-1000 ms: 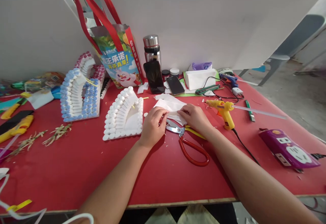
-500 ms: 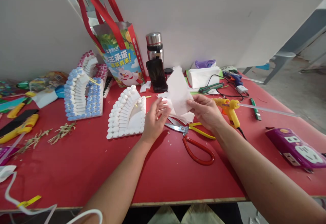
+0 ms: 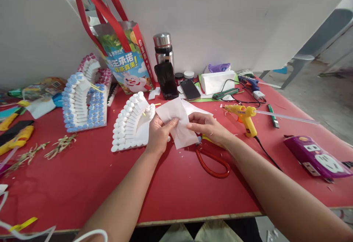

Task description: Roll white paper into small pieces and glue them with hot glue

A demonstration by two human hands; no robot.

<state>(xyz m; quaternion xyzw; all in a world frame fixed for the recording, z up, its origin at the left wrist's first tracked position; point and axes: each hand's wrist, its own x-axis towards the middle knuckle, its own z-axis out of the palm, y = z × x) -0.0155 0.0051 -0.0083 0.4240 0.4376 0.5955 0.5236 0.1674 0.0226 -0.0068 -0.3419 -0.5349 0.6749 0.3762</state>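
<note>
A thin white sheet of paper [image 3: 180, 126], tissue-like and slightly see-through, is held up above the table. My left hand [image 3: 160, 133] grips its left side, thumb pressed on top. At the right edge, my right hand [image 3: 206, 126] pinches the same sheet between thumb and fingers. Under it lie more white sheets [image 3: 202, 109] and scissors with one red handle [image 3: 216, 168] and one yellow; the blades are hidden. Left of my left hand stands a white stepped, arched model [image 3: 129, 124] edged with rounded white pieces.
A yellow glue gun [image 3: 244, 117] lies to the right, near a purple power strip [image 3: 317, 157] and a green cutter [image 3: 273, 116]. Behind are a phone [image 3: 190, 89], a propped black phone [image 3: 167, 81], a steel flask [image 3: 163, 45] and a shopping bag [image 3: 129, 62]. A blue-and-white model [image 3: 82, 104] stands left.
The upright sheet has come down and tilted toward me. My left hand, apart from it before, has closed on its left side. The phone and jars behind it have come into view.
</note>
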